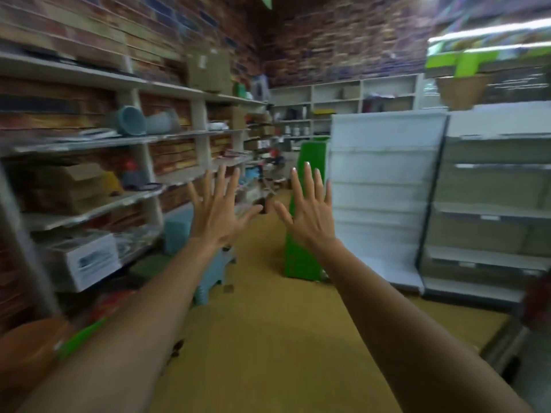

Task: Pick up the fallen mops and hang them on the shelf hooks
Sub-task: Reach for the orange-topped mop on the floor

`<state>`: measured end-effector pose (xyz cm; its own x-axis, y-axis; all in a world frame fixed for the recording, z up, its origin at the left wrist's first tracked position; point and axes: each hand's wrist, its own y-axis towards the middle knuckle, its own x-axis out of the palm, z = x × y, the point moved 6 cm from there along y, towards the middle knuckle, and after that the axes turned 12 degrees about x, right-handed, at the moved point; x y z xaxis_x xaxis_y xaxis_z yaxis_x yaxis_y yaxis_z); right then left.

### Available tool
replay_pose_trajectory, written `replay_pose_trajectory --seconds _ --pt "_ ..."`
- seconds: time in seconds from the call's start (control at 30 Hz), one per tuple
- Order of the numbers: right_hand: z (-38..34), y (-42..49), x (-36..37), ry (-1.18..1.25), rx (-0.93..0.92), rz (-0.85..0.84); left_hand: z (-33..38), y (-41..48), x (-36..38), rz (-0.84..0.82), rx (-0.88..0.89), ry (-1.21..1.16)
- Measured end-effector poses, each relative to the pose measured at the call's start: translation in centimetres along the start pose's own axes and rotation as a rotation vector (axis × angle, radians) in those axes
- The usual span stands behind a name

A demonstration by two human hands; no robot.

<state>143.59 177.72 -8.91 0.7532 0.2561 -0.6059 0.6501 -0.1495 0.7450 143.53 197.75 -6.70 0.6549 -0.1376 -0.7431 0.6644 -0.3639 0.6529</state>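
L hand [219, 211] & R hand [308, 213] up side by side, fingers spread wide, holding nothing; no mops or hooks seen near either palm (blurry), loc unknown; prob light, long stiff pole w/ floppy head, so grab mid-shaft.

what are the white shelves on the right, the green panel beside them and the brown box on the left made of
White shelves: probably painted sheet metal, flat, even matt white with thin ledges.
Green panel: smooth and bright, painted metal or plastic; blur leaves it open.
Brown box: cardboard, dull tan with folded flaps.
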Motion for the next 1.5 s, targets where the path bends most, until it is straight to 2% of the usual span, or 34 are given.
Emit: replay_pose_trajectory --seconds 0.23,0.5,0.93,1.5 --pt "9.2 1.2 -2.0 -0.219 0.147 0.071 8.2 7.4 5.1 0.057 0.205 -0.185" --pt "13.8 -0.7 -6.0 -0.445 0.302 0.132 15.1 10.7 7.5 0.094 0.405 -0.438" --pt "12.4 -8.7 -14.5 -0.734 0.501 0.241 21.9 7.2 4.0 0.134 0.675 -0.672" --pt "10.2 -21.0 -23.5 -0.956 0.733 0.217 29.9 -2.5 -1.0 0.097 0.874 -0.919"
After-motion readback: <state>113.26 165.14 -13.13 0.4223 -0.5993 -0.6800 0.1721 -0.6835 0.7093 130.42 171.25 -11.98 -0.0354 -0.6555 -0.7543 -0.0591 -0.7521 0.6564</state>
